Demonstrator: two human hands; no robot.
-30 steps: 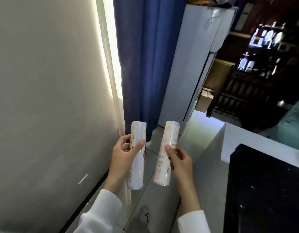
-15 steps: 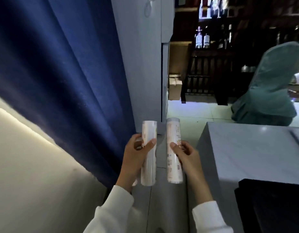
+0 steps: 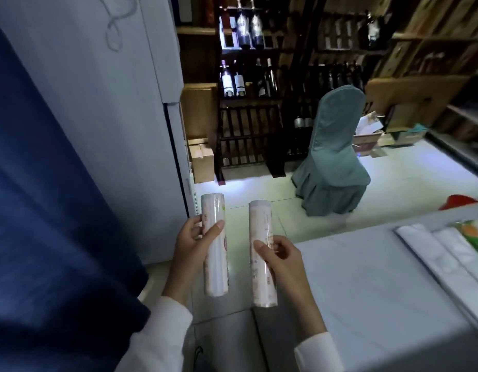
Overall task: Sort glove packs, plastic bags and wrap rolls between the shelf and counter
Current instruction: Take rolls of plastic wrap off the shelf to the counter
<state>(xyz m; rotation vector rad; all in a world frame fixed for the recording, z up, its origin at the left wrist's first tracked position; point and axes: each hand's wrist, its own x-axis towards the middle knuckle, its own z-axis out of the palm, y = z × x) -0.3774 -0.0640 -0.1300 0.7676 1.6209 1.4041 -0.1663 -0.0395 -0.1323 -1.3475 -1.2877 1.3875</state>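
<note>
I hold two white wrap rolls upright in front of me, over the floor. My left hand [image 3: 191,245] grips the left wrap roll [image 3: 215,261] around its upper half. My right hand [image 3: 282,261] grips the right wrap roll [image 3: 262,280] near its middle. The rolls stand side by side, a small gap apart. To the right lies the pale counter [image 3: 366,285], and flat white plastic bag packs [image 3: 447,253] rest at its far right edge beside a green-printed pack [image 3: 474,234].
A blue curtain [image 3: 44,210] hangs close on my left, with a white fridge [image 3: 111,116] behind it. Ahead stand a dark bottle rack [image 3: 246,103], a covered teal chair [image 3: 332,157] and cardboard boxes [image 3: 203,162] on the tiled floor.
My view has swung right, from the wall and curtain toward the counter and the room. Both hands kept their hold on the rolls, which have drifted slightly apart.
</note>
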